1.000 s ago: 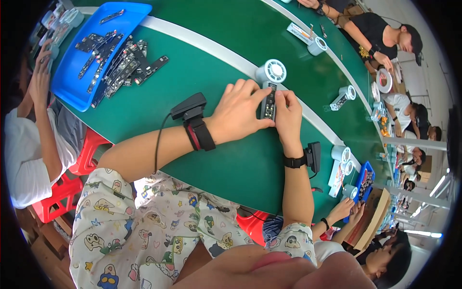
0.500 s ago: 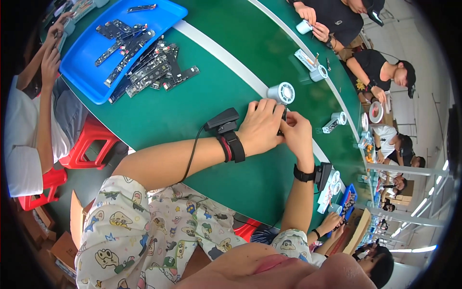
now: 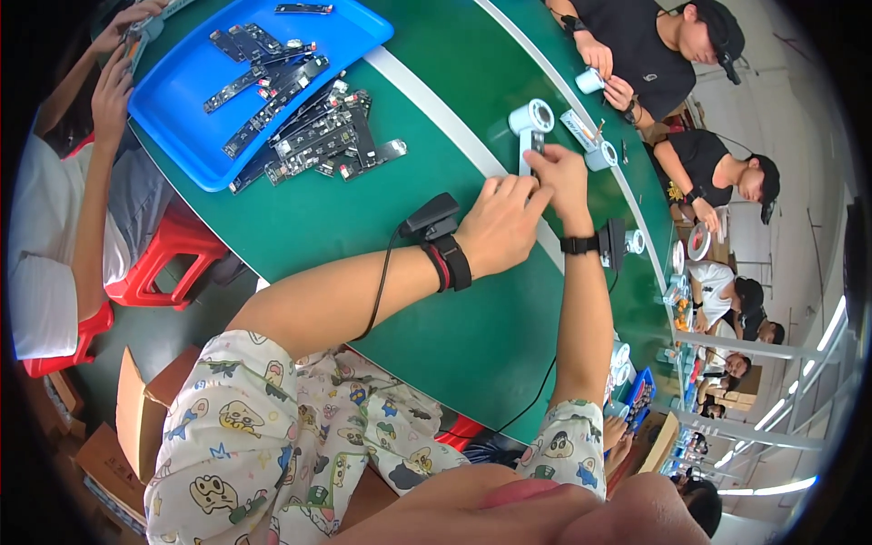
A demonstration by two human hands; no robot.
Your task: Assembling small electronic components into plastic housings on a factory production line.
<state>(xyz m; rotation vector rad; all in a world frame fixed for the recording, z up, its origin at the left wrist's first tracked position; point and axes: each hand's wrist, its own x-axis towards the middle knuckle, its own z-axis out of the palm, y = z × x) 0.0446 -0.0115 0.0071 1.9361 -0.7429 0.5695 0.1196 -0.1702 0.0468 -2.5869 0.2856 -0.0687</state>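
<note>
A pale blue handheld fan (image 3: 531, 117) with a round ringed head lies over the white stripe of the green table, its handle toward me. A dark circuit board (image 3: 538, 142) shows along the handle. My right hand (image 3: 567, 182) is closed on the handle, with thumb and fingers at its side. Bent fingers of my left hand (image 3: 498, 225) are closed at the handle's near end; what lies under them is hidden. Left of my hands, a pile of circuit boards (image 3: 318, 145) sits against a blue tray (image 3: 173, 150), which holds several more boards.
Across the green table (image 3: 427, 345), another fan (image 3: 600, 156) lies near a co-worker's hands (image 3: 604, 77). A cable (image 3: 536, 400) runs from my right wrist device over the table. Red stools (image 3: 163, 263) and cardboard boxes (image 3: 136, 436) stand at the left. People sit along the far side.
The fan has moved farther away, and its handle and circuit board now show. My right hand has gone forward along the handle; my left hand has drawn back toward its near end.
</note>
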